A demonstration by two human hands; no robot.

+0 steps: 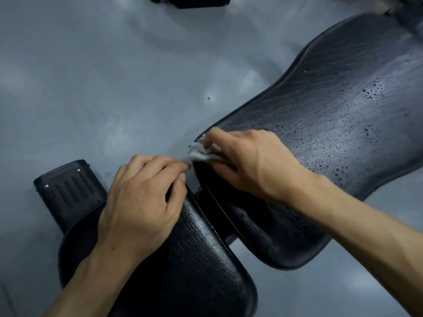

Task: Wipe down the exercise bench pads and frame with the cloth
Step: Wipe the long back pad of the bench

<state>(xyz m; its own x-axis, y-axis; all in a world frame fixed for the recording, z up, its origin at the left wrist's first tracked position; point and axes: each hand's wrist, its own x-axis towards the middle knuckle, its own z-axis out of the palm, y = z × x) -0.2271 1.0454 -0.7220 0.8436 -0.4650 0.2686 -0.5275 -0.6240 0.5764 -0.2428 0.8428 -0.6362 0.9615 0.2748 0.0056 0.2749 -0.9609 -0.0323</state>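
Note:
The black exercise bench lies below me in two padded parts. The long back pad (pixel 338 124) runs up to the right and is speckled with water droplets. The shorter seat pad (pixel 194 255) sits nearer me. My right hand (pixel 249 163) grips a small crumpled grey-white cloth (pixel 203 153) and holds it against the near left corner of the back pad. My left hand (pixel 142 202) rests on the far end of the seat pad, its fingers curled over the edge by the gap between the pads.
A black ribbed frame foot (pixel 66 191) sticks out on the grey floor (pixel 103 88) left of the seat pad. A dark object (pixel 194 1) stands at the top edge. More dark equipment (pixel 407 12) shows at the top right, blurred.

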